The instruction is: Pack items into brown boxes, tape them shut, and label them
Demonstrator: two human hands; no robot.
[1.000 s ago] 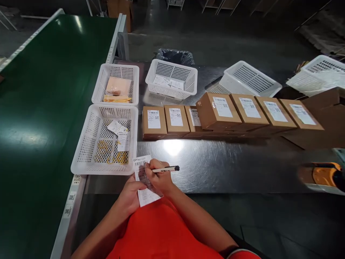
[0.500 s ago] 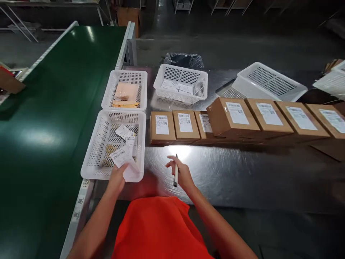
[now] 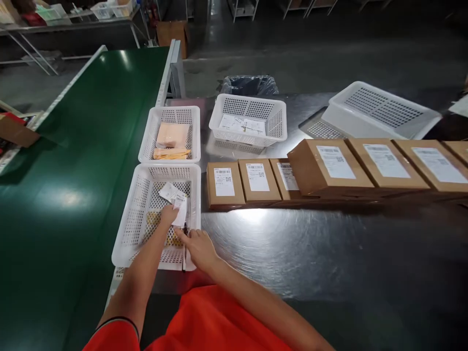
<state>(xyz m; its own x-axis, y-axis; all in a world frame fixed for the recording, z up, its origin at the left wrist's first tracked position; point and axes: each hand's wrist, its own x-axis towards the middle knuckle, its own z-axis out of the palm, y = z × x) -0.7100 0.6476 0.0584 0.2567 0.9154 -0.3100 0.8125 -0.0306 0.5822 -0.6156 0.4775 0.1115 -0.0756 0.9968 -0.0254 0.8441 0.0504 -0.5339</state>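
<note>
My left hand [image 3: 168, 214] reaches into the near white plastic basket [image 3: 126, 234] and pinches a printed paper slip [image 3: 180, 214]. Another white slip [image 3: 167, 190] lies just behind it in the basket, and some yellow material [image 3: 152, 218] shows near the basket's floor. Over the basket's right rim is my right hand [image 3: 200, 248], closed on a pen [image 3: 184, 256] that stands roughly upright in the picture. Its index finger points toward the slip. Whether that finger touches the paper I cannot tell.
Behind stands a white basket [image 3: 144, 141] with pinkish packets and yellow envelopes. Another basket [image 3: 281, 122] holds slips. Labelled cardboard boxes [image 3: 230, 195] line the metal table [image 3: 278, 253]. A green conveyor belt [image 3: 73, 204] runs at left. An overturned-looking basket [image 3: 365, 122] leans at back right.
My right hand has moved left with the pen, from above the table to the basket. My left hand has moved forward and deeper into the basket. The view has shifted slightly.
</note>
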